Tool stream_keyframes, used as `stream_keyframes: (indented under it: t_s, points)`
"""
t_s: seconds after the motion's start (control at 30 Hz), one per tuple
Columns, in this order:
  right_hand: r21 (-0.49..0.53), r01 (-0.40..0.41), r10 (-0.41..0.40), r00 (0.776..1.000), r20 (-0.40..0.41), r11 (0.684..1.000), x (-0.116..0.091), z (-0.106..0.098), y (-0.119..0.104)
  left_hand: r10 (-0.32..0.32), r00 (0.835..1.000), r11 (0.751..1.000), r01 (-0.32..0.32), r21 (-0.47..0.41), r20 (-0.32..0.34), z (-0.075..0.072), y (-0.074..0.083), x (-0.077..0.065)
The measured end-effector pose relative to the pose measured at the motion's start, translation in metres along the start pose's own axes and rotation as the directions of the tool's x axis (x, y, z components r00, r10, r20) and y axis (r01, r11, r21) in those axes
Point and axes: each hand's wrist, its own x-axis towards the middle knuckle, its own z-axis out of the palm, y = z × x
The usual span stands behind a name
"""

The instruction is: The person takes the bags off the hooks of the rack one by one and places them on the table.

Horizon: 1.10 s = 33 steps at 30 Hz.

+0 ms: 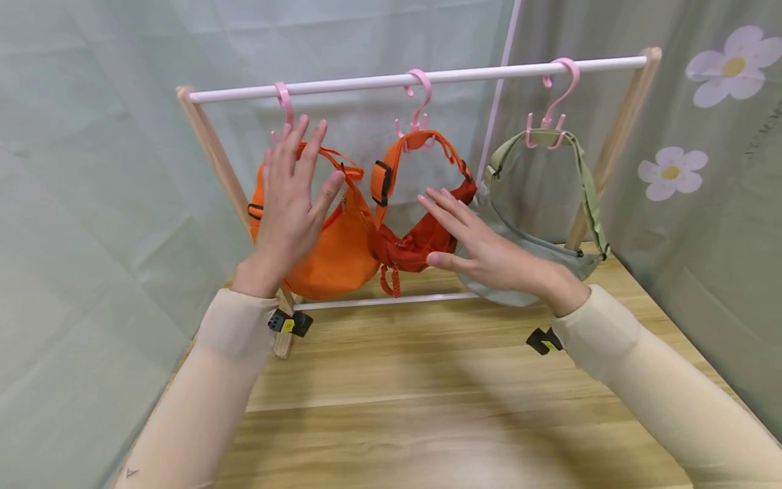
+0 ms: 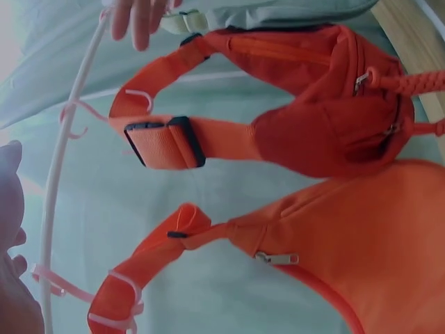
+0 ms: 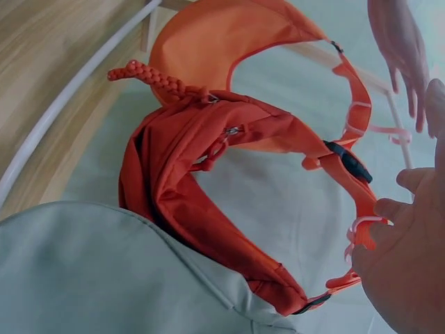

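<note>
My left hand (image 1: 290, 193) is raised in front of the orange bag (image 1: 342, 255) with its fingers straight and nothing in them. To its right, my right hand (image 1: 489, 248) is held out flat, also holding nothing, between the red bag (image 1: 421, 238) with an orange strap and the grey-green bag (image 1: 525, 265). Each bag hangs by its strap from a pink hook: a left hook (image 1: 284, 102), a middle hook (image 1: 421, 98) and a right hook (image 1: 565, 88). A braided red zipper pull (image 3: 149, 73) sticks out from the red bag in the right wrist view.
The hooks hang on the white bar (image 1: 360, 84) of a rack with wooden side posts (image 1: 214, 146). A lower white rod (image 1: 391, 301) runs near the wooden tabletop (image 1: 391, 401). Pale green curtain (image 1: 110, 204) surrounds the table, with white flowers (image 1: 672, 173) at right.
</note>
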Motion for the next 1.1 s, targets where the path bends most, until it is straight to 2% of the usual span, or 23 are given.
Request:
stream_keyframes:
  t_s: [0.2,0.53,0.73,0.83,0.97,1.1]
  points:
    - [-0.012,0.011,-0.012,1.000,-0.003,1.000,0.009,-0.003,-0.005,-0.040,0.999,0.999,0.039,0.031,0.008,-0.003,-0.008,0.012]
    - [-0.032,-0.010,0.010,1.000,0.004,0.999,0.020,-0.007,-0.008,-0.043,0.999,0.996,0.045,0.083,-0.032,-0.009,-0.022,0.029]
    - [-0.046,0.017,-0.017,1.000,-0.007,0.999,0.025,-0.007,-0.011,-0.057,0.998,0.991,0.058,0.122,-0.013,-0.015,-0.031,0.042]
    - [-0.051,0.027,-0.028,1.000,-0.013,0.998,0.028,-0.007,-0.013,-0.045,0.999,0.988,0.047,0.145,-0.019,-0.017,-0.038,0.047]
    - [-0.052,0.022,-0.022,1.000,-0.011,0.998,0.031,-0.007,-0.016,0.002,1.000,0.982,0.002,0.189,-0.022,-0.019,-0.047,0.056]
    - [-0.044,0.017,-0.017,1.000,0.003,0.999,0.036,-0.007,-0.021,0.015,1.000,0.970,-0.018,0.241,0.015,-0.021,-0.053,0.065]
